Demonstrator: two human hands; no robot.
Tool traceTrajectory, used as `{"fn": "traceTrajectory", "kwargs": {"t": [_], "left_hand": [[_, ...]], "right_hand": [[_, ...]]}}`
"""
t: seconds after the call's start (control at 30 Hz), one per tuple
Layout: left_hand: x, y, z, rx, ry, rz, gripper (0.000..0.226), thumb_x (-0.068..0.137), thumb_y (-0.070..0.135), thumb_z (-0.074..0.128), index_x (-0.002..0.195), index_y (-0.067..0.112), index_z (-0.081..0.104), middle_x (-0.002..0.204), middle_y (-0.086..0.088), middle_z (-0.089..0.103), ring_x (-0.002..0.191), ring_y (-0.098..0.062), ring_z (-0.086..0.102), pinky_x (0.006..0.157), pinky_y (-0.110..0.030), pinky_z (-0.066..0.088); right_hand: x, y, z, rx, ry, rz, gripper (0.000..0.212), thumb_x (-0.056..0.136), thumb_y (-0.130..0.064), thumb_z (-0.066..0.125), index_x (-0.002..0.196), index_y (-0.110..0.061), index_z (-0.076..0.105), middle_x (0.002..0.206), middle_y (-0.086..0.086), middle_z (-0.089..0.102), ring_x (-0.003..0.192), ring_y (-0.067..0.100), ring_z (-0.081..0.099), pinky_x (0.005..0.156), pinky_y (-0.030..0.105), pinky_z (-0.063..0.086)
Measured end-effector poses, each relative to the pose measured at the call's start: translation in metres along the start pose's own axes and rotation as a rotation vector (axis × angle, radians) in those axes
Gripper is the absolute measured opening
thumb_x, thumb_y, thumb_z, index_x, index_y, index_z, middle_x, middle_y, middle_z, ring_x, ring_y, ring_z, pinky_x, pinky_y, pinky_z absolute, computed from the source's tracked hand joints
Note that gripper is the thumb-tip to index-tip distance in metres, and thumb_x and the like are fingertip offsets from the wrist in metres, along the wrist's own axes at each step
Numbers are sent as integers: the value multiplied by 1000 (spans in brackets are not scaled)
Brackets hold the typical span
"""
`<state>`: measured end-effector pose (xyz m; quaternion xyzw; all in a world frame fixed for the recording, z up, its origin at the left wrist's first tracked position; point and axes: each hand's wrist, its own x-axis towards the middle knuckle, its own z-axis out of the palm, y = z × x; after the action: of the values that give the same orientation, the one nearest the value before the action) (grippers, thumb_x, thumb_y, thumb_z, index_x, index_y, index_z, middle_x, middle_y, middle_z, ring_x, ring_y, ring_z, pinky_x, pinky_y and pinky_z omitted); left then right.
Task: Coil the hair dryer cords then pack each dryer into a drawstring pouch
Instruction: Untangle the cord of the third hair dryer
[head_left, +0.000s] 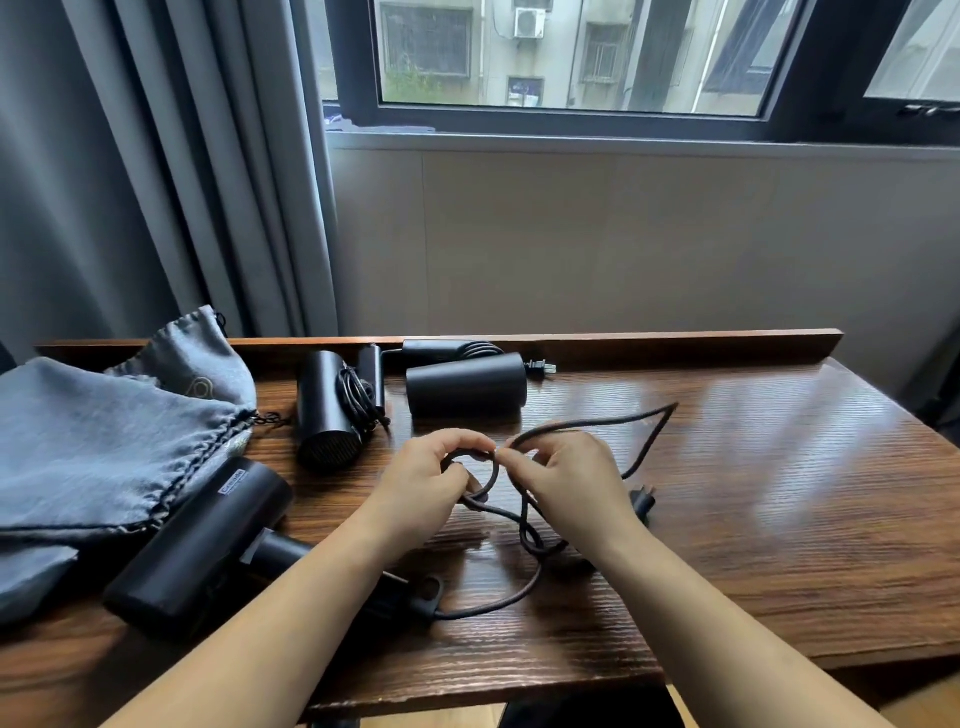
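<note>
A black hair dryer (200, 540) lies at the front left of the wooden table (753, 493). Its dark cord (644, 447) runs in loose loops across the middle to a plug (643, 501). My left hand (421, 480) grips a small loop of that cord. My right hand (566, 480) pinches the cord just beside it. Two more black dryers sit at the back: one (324, 410) with a bundled cord, the other (466, 383) with its cord wound round its handle. Grey drawstring pouches (98, 441) lie at the left.
A raised wooden ledge (675, 345) runs along the table's far edge. Grey curtains (156, 171) hang at the left, and a window (571, 57) sits above the wall behind. The table's right half shows bare glossy wood.
</note>
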<state>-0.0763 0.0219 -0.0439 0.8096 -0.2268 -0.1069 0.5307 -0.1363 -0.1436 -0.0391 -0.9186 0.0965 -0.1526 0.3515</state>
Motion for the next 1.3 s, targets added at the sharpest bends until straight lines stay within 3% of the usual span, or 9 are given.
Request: {"fn": "traceTrajectory", "kwargs": {"t": [0.17,0.27,0.53,0.73,0.8,0.93,1.03,1.13,1.3], "left_hand": [[2,-3,0,23,-4,-47,45,83,-10,43,103,19,71,95,2,71,73,-18,72,75,-28,58],[2,-2,0,135,-13,-56,45,83,-6,45,104,24,71,79,9,71,73,-8,70,76,-24,53],[3,-6,-4,129,-2,-57,42,84,-4,47,103,24,71,94,7,73,73,-6,69,83,-30,56],[3,-7,-2,185,-46,-82,42,88,3,45,113,29,67,108,9,67,72,-6,71,84,-31,56],[3,-7,-2,221,-46,-68,42,87,5,47,113,32,67,112,11,67,83,-4,70,90,-29,53],[5,-10,-3,221,-21,-62,42,86,5,50,110,33,69,106,11,69,98,-7,65,96,-27,49],[6,-7,-3,91,53,-61,39,83,2,52,103,30,71,91,8,74,85,-7,69,87,-24,52],[9,-9,-6,-70,140,-116,37,83,-1,52,104,21,74,85,-1,76,79,-11,71,83,-19,53],[10,-10,-7,-339,143,-185,32,92,2,42,103,5,71,80,-16,70,70,-25,68,72,-36,56]], "right_hand": [[-1,-12,-14,264,-17,-24,14,92,-28,68,82,-24,76,74,-7,74,74,10,70,67,37,57],[5,-28,-35,732,-37,60,13,95,-15,64,88,-8,74,82,10,75,75,18,71,68,30,58],[32,2,-60,1722,312,411,22,103,-16,49,89,-6,62,82,11,70,77,21,75,67,25,61],[42,50,-55,1548,289,721,46,107,-21,39,137,14,36,131,32,49,120,40,56,98,44,53],[33,39,-53,1306,179,694,35,106,-20,41,124,9,50,121,28,58,109,37,62,96,41,54],[6,18,-47,454,150,175,25,97,-14,53,81,-13,72,77,1,73,76,22,69,67,29,57],[-9,12,-46,54,-110,-309,19,92,-27,54,94,-24,73,96,-12,73,97,1,64,91,15,45],[-7,23,-37,-330,-430,-484,24,93,-50,59,111,-36,65,106,-20,64,109,-4,51,115,18,17],[-1,31,-47,112,-171,-413,9,91,-31,69,82,-28,69,77,-14,64,77,4,58,72,18,42]]}}
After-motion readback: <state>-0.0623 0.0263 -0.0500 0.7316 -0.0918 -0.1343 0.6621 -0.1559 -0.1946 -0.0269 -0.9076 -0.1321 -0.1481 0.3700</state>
